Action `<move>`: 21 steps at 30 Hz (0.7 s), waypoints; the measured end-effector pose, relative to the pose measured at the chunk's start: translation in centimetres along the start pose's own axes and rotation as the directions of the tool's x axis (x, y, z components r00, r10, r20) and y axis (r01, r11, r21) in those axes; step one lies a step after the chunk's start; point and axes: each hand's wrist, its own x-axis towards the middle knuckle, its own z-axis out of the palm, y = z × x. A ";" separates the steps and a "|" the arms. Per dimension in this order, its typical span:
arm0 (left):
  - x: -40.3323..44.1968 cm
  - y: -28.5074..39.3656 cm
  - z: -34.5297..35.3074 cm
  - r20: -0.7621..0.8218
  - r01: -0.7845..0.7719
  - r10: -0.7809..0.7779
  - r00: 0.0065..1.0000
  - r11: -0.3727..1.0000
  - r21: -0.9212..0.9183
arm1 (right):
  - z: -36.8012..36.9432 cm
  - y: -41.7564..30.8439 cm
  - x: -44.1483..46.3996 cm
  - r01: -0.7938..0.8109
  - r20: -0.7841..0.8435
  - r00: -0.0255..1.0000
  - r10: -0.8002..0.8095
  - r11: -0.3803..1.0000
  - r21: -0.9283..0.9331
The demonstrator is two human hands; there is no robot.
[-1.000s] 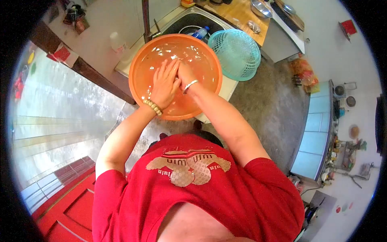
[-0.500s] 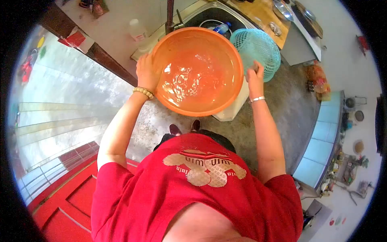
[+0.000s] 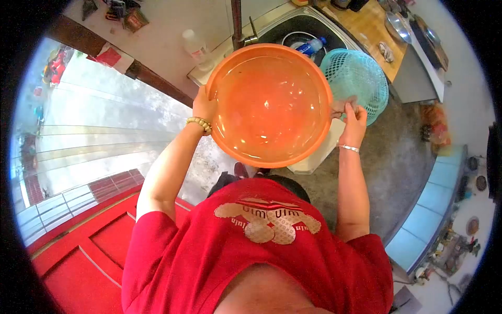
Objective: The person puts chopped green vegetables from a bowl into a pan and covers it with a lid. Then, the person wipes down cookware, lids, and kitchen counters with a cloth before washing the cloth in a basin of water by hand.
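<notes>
An orange basin (image 3: 246,152) of clear water takes up the middle of the view, at the sink's front edge. My left hand (image 3: 204,107) grips its left rim, the thumb over the edge. Just off the right rim, my right hand (image 3: 354,125) pinches a small, thin, greyish-brown piece (image 3: 340,107) whose kind I cannot make out. Behind that hand stands a light-blue plastic colander basket (image 3: 379,83), partly overlapped by my fingers.
Behind the basin is a metal sink (image 3: 282,34) with a faucet (image 3: 246,39) and a blue-labelled bottle (image 3: 312,47). A white bottle (image 3: 196,49) stands at left. On the wooden counter (image 3: 366,36) are a cloth (image 3: 386,52) and a metal bowl (image 3: 398,27).
The view has shifted, so everything sits further right and lower. The water's ripples have calmed. My right hand has closed in a pinch, and the greyish piece now shows in its fingers.
</notes>
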 end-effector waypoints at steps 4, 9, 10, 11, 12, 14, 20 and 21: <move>0.2 -0.4 -0.1 0.012 -0.024 0.025 1.000 0.998 -0.059 | 1.7 -0.4 -0.9 -0.220 0.160 0.968 0.192 0.957 0.188; 0.3 -0.8 -0.2 0.030 -0.049 0.050 0.998 0.998 -0.032 | 4.6 1.7 -2.8 -0.548 0.352 0.836 0.420 0.649 0.527; 0.2 -0.9 -0.2 0.047 -0.060 0.061 0.997 0.998 -0.034 | 5.3 2.0 -3.3 -0.536 0.334 0.844 0.419 0.651 0.538; 0.1 -0.9 -0.1 0.037 -0.068 0.073 0.997 0.990 -0.120 | 6.0 2.4 -3.8 -0.471 0.214 0.875 0.434 0.663 0.582; 0.1 -0.9 0.0 0.029 -0.072 0.080 0.996 0.976 -0.207 | 6.9 2.7 -4.3 -0.402 0.089 0.890 0.447 0.678 0.615; 0.3 -1.0 0.0 0.082 -0.066 0.088 0.993 0.967 -0.248 | 8.7 3.1 -4.2 -0.383 -0.048 0.831 0.554 0.633 0.673; 1.1 -1.9 -1.0 0.233 -0.069 0.134 0.963 0.962 -0.266 | 11.5 10.7 4.8 -0.370 -0.393 0.792 0.468 0.879 0.301; 1.1 -1.9 -1.2 0.196 -0.149 0.203 0.959 0.954 -0.260 | 12.2 10.7 5.8 -0.431 -0.435 0.800 0.413 0.900 0.060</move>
